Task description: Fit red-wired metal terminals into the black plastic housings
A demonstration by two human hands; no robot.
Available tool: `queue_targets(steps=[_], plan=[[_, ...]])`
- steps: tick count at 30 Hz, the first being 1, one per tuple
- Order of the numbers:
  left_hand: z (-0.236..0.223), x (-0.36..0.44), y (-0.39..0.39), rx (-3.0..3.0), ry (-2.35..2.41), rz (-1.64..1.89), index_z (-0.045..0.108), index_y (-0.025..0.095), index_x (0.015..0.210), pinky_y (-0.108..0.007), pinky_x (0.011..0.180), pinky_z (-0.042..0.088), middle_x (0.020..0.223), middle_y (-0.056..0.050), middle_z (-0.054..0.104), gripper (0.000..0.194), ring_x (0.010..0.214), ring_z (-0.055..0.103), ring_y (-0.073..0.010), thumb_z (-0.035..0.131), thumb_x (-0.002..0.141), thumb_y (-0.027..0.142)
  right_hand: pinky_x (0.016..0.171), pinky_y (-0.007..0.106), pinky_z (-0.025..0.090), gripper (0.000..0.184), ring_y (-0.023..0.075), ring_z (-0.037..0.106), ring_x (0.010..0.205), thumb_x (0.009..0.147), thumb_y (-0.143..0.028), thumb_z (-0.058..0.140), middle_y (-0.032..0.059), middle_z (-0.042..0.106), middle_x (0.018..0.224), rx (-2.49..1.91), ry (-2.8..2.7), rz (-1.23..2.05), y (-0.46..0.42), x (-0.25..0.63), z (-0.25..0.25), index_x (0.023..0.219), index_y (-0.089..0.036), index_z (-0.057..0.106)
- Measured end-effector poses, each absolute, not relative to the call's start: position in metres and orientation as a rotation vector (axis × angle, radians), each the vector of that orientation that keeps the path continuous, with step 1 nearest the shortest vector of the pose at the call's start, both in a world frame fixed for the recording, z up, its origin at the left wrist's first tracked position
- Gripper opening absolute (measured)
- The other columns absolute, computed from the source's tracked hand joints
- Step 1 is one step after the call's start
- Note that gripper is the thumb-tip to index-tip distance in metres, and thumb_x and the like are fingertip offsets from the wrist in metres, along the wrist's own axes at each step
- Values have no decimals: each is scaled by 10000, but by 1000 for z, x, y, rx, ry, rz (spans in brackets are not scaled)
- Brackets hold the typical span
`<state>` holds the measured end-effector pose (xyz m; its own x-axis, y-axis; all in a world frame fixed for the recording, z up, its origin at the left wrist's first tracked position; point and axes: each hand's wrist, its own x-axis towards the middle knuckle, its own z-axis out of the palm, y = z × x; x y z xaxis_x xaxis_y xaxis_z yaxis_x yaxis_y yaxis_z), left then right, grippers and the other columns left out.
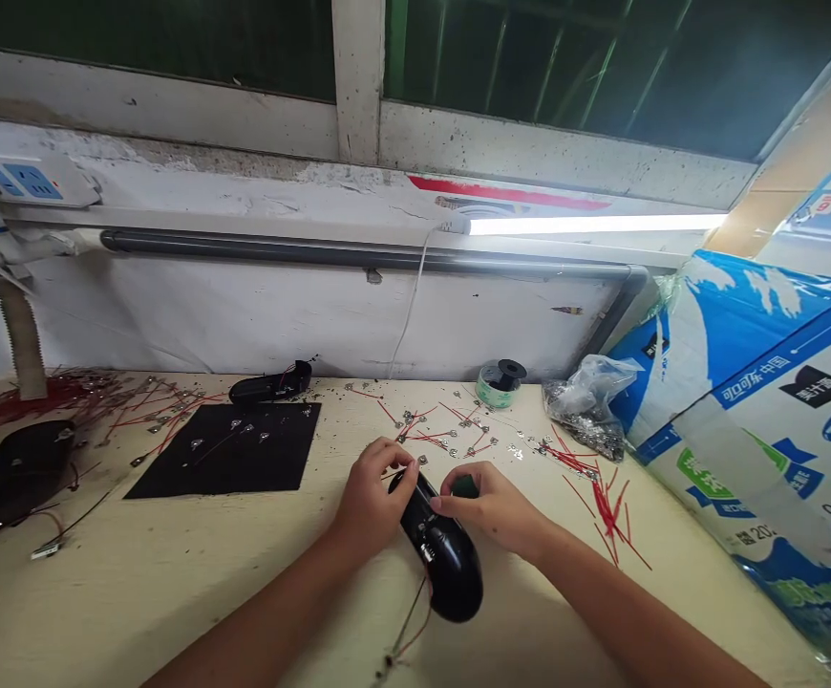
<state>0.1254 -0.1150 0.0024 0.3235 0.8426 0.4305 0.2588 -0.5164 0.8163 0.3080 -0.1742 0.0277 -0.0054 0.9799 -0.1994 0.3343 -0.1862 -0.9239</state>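
A black, elongated plastic shell with a rounded near end lies tilted on the table in front of me. The fingers and thumb of my left hand are closed around its far end. My right hand has thumb and index finger pinched together at the shell's right edge, near the middle; whatever is between those fingertips is too small to make out. Thin wires trail from the shell's left side towards me. Something dark green shows within the curl of my right hand.
Red wires and small metal pieces lie scattered behind and right. A black mat sits left, another black shell behind it. A tape roll, a plastic bag of metal parts and blue-white boxes stand right.
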Motion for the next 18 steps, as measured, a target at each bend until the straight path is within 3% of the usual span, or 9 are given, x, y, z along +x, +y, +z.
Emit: queue_targets(steps=[5,13,18], plan=[[7,122,-117,1945,929,1323,645,193,817,-298,792,473,886,-34,618,133,848,594,-158,575,925,228,545,260,361,318,137,471,606,770,-475,690,-11,545,663,-1585,-1321,1142,-172,306,24,807,-166,627],[0,123,-121,2000,801,1175,666,196,794,-338,931,519,1046,-68,701,122,1004,663,-189,596,892,182,537,264,364,345,148,479,606,877,-520,603,-4,557,654,-1666,-1470,869,-174,310,24,797,-184,595],[2,122,-120,2024,782,1082,696,194,764,-321,893,545,1049,-71,700,157,981,679,-183,599,885,177,569,268,382,361,152,494,625,875,-528,621,3,579,662,-1667,-1459,846,-173,311,19,794,-176,618]])
